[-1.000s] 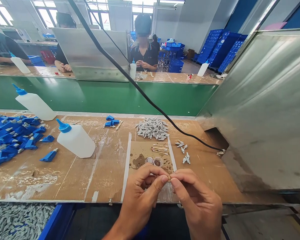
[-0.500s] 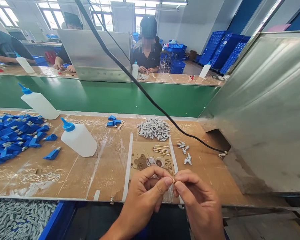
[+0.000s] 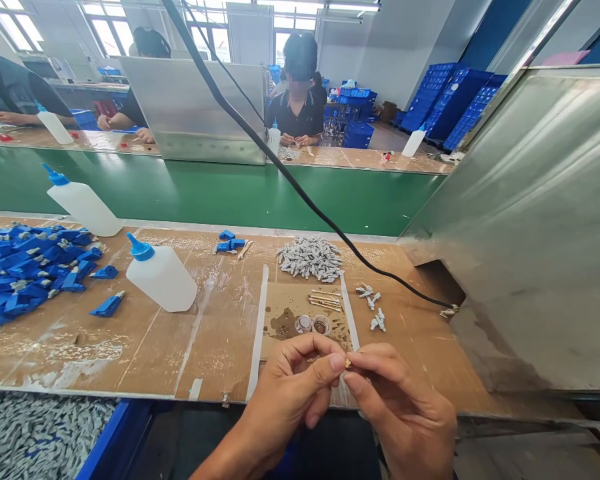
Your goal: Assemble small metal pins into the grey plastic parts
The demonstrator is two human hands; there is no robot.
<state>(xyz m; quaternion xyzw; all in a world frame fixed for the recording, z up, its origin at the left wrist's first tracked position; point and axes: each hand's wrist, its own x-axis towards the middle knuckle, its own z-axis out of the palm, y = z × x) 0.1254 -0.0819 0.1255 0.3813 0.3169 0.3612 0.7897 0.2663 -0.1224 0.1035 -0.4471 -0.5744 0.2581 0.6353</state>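
My left hand (image 3: 300, 383) pinches a tiny gold-coloured piece (image 3: 348, 364) between thumb and forefinger; its exact kind is too small to tell. Against the same piece, from the right, are the fingertips of my right hand (image 3: 405, 403), the forefinger touching it and the thumb slightly lower. Both hands hover over the front edge of the bench. Just beyond them, a stained cardboard sheet (image 3: 275, 297) carries two small round containers, one clear (image 3: 303, 324) and one with brown contents (image 3: 321, 325). Several cotton swabs (image 3: 325, 300) lie behind these.
A heap of small grey parts (image 3: 310, 259) lies behind the cardboard, with several loose ones (image 3: 379, 321) to the right. Blue parts (image 3: 30, 267) and white squeeze bottles (image 3: 163, 280) stand left. A black cable (image 3: 300, 187) crosses to a metal panel (image 3: 540, 233). People sit opposite.
My right thumb has dropped a little away from the forefinger, and the right hand has shifted slightly right. The gold-coloured piece shows more. The whole view has shifted slightly.
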